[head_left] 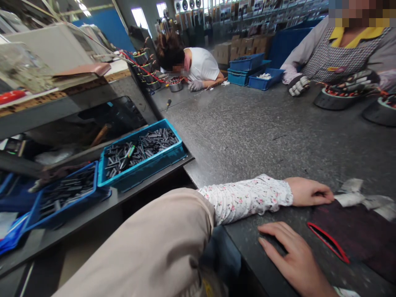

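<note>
Teal bin (pixel 151 166) holds black pieces (pixel 159 139); right fingers (pixel 276 234) loosely spread, left fingers (pixel 322 192) at maroon cloth (pixel 355 235), their grip unclear.

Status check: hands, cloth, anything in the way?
Left hand at edge of dark cloth, grip unclear. Right hand open, near the cloth. Teal bin off left, out of the way.

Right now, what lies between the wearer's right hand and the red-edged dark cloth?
Only a bare strip of grey tabletop lies between the right hand and the red-edged dark cloth; the head view shows it.
</note>
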Tool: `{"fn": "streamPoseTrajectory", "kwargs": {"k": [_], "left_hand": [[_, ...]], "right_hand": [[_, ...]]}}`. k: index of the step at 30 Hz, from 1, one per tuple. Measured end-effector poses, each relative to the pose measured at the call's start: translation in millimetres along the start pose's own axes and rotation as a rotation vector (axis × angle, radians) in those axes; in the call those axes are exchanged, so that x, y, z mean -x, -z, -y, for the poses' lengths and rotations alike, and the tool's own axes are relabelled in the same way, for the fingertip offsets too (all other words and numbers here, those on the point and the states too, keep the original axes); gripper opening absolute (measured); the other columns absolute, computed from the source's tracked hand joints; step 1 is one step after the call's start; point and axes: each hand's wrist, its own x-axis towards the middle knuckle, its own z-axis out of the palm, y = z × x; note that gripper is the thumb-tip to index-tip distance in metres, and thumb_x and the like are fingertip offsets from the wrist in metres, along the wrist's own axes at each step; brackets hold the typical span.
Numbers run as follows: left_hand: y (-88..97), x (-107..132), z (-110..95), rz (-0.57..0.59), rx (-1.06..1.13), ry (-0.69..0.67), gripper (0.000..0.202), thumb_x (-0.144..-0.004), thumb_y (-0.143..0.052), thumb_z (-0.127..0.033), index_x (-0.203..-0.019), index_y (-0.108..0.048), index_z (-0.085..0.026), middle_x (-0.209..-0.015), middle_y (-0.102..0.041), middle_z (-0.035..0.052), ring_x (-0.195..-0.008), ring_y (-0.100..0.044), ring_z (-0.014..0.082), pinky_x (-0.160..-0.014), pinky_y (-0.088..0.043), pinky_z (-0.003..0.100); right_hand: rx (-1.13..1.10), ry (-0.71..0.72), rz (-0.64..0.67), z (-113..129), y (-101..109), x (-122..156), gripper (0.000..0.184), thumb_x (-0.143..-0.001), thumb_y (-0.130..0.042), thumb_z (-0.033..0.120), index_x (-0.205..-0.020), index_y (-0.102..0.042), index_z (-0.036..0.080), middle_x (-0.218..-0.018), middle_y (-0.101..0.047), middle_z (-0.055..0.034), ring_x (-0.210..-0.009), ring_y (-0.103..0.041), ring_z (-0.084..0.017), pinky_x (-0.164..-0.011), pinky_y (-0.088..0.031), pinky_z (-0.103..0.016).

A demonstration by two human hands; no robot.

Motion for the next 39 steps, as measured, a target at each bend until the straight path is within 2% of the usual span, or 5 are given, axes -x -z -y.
{"fn": "streamPoseTrajectory", "kwargs": {"k": [10,21,30,39], "left_hand": [[-0.2,0,1,0.004,-0.017,0.006,0.025,-0.101,-0.052,-0.026,-0.12,-0.06,-0.011,-0.118,-0.066,0.003,-0.104,-0.06,0.0089,-0.094,-0.043,0.017],[19.0,30,-32,0.014,-0.056,0.035,0.031,-0.103,-0.048,-0.022,-0.126,-0.058,-0.003,-0.125,-0.064,0.0062,-0.112,-0.059,0.0103,-0.095,-0.041,0.017],[6.1,7,-8,0.008,-0.038,0.014,0.026,-0.101,-0.052,-0.025,-0.12,-0.06,-0.009,-0.118,-0.066,0.0037,-0.107,-0.06,0.0097,-0.092,-0.042,0.017],[9.6,13,-14,0.024,-0.041,0.014,0.028,-0.103,-0.05,-0.026,-0.122,-0.059,-0.007,-0.121,-0.065,0.0047,-0.106,-0.059,0.0088,-0.092,-0.042,0.017]], "right_hand": [[0.005,0.003,0.001,0,0,-1,0.025,-0.108,-0.047,0.043,-0.095,-0.063,0.028,-0.082,-0.069,0.006,-0.075,-0.068,-0.01,-0.068,-0.054,-0.019],[-0.004,0.008,0.003,-2,-1,2,0.024,-0.107,-0.049,0.04,-0.094,-0.064,0.026,-0.081,-0.07,0.0034,-0.074,-0.068,-0.013,-0.066,-0.055,-0.022],[0.0,0.005,-0.01,0,0,-1,0.025,-0.107,-0.049,0.041,-0.094,-0.064,0.027,-0.081,-0.069,0.0052,-0.074,-0.068,-0.011,-0.066,-0.055,-0.02],[-0.007,0.003,-0.007,-1,0,0,0.026,-0.107,-0.049,0.04,-0.093,-0.065,0.025,-0.08,-0.07,0.003,-0.073,-0.069,-0.013,-0.065,-0.056,-0.022]]}}
